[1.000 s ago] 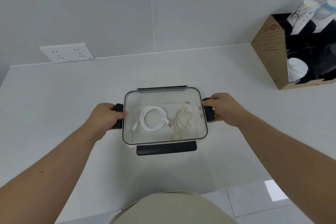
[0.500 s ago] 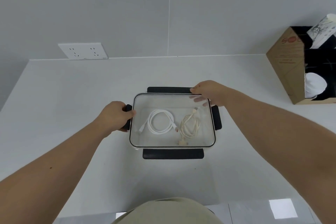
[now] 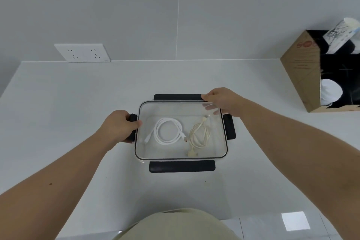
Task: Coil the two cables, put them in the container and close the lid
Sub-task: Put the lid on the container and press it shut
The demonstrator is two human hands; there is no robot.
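A clear rectangular container (image 3: 224, 142) with a transparent lid (image 3: 175, 109) on top sits on the white counter. Through the lid I see a coiled white cable (image 3: 169, 132) on the left and a coiled cream cable (image 3: 199, 135) on the right. Black latch flaps stick out on all four sides; the near flap (image 3: 182, 166) and the right flap (image 3: 230, 127) lie flat outward. My left hand (image 3: 119, 125) grips the left flap. My right hand (image 3: 224, 101) rests on the lid's far right corner, fingertips at the far flap (image 3: 176, 97).
A white double wall socket (image 3: 82, 52) sits at the back left. An open cardboard box (image 3: 300, 70) with dark dividers and cups stands at the right. The counter's front edge runs just before my torso.
My right hand left the right side flap and moved up to the lid's far right corner. The left hand stayed on the left flap. The camera view shifted left.
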